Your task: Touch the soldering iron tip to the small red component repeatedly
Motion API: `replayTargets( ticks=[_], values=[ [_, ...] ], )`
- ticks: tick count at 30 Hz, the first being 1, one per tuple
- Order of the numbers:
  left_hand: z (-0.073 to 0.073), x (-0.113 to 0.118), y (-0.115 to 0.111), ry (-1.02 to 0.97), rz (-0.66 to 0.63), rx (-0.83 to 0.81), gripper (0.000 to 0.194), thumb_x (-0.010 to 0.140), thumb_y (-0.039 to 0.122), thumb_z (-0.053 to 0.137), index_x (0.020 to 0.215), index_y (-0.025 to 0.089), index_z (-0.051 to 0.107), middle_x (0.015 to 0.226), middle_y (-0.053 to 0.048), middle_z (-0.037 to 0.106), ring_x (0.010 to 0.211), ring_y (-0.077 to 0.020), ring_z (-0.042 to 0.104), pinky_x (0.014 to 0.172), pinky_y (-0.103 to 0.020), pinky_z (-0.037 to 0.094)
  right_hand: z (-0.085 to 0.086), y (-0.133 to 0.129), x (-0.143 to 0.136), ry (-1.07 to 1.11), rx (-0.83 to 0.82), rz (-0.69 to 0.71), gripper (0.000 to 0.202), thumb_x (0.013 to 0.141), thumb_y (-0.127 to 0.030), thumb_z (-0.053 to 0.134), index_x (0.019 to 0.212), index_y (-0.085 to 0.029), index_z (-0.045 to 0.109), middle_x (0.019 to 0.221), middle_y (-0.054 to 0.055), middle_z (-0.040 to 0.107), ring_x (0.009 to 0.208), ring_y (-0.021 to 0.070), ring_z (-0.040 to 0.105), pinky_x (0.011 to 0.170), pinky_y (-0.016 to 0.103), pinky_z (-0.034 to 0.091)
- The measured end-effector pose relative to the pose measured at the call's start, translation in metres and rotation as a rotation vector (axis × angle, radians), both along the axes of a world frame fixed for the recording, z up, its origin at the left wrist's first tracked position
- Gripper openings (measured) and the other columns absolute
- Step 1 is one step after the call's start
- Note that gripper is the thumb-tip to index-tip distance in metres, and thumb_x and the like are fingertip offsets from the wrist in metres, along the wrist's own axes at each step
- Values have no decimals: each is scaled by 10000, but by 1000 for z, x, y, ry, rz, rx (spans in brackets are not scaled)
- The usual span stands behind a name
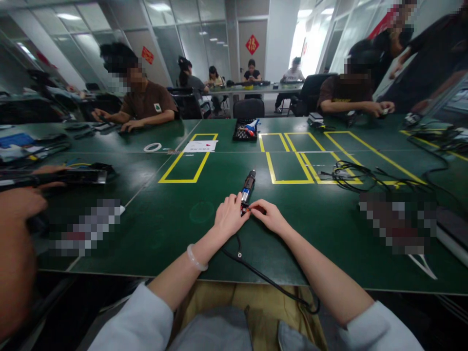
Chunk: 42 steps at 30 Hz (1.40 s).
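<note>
Our left hand [229,217] and right hand [268,214] pinch the near end of a corded tool [247,187], seemingly rigid, light, best gripped mid-barrel

I sit at a long dark-green table [153,229] marked with yellow tape rectangles [186,165]. Glass partition walls [175,34] enclose the room (red paper ornaments [252,44] hang there), under bright ceiling strip lights [68,16].
</note>
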<state>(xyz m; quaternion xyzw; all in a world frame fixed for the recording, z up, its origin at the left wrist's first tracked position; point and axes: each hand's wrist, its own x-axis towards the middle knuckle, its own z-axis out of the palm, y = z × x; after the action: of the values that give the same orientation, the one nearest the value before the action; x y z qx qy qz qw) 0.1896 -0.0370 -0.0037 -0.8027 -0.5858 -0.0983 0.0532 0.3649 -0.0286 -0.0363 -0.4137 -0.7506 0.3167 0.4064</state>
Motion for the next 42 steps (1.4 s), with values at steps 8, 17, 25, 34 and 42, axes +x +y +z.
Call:
replayTargets(
  ticks=[8, 17, 25, 34, 42],
  values=[
    [6, -73, -5, 101, 108, -15, 641, 875, 529, 410, 1407, 178, 339, 1166, -141, 509, 975, -259, 526, 795, -344, 418, 3, -2, 1, -26, -37, -6, 154, 868, -269, 543, 943, -179, 643, 805, 18, 613, 705, 133, 546, 664, 255, 426],
    [5, -220, 3, 124, 399, -125, 729, 859, 599, 281, 1415, 131, 347, 1282, -198, 449, 1092, -351, 503, 877, -424, 420, -1, 0, 1, -58, -23, 10, 142, 866, -252, 540, 927, -186, 651, 821, 25, 627, 722, 142, 557, 678, 268, 431],
    [3, -307, 4, 174, 557, -131, 666, 844, 539, 405, 1371, 134, 378, 1233, -153, 525, 1114, -309, 495, 853, -350, 420, -4, 1, 1, -67, -30, 12, 153, 869, -255, 538, 946, -189, 653, 837, 25, 636, 724, 140, 562, 683, 268, 436],
    [15, -272, -26, 321, 599, 95, 442, 861, 482, 407, 1132, 154, 526, 1107, -113, 555, 967, -255, 557, 746, -282, 421, -2, 0, 2, -72, -33, 15, 153, 873, -253, 535, 947, -187, 650, 846, 27, 640, 725, 138, 564, 677, 261, 434],
    [39, -226, -7, -146, 542, -1, 399, 871, 476, 380, 1015, 150, 558, 927, -96, 649, 825, -241, 622, 725, -347, 468, 0, 0, -2, -60, -61, 11, 167, 872, -273, 531, 958, -183, 643, 800, 15, 622, 701, 134, 551, 657, 253, 425]
  ],
)
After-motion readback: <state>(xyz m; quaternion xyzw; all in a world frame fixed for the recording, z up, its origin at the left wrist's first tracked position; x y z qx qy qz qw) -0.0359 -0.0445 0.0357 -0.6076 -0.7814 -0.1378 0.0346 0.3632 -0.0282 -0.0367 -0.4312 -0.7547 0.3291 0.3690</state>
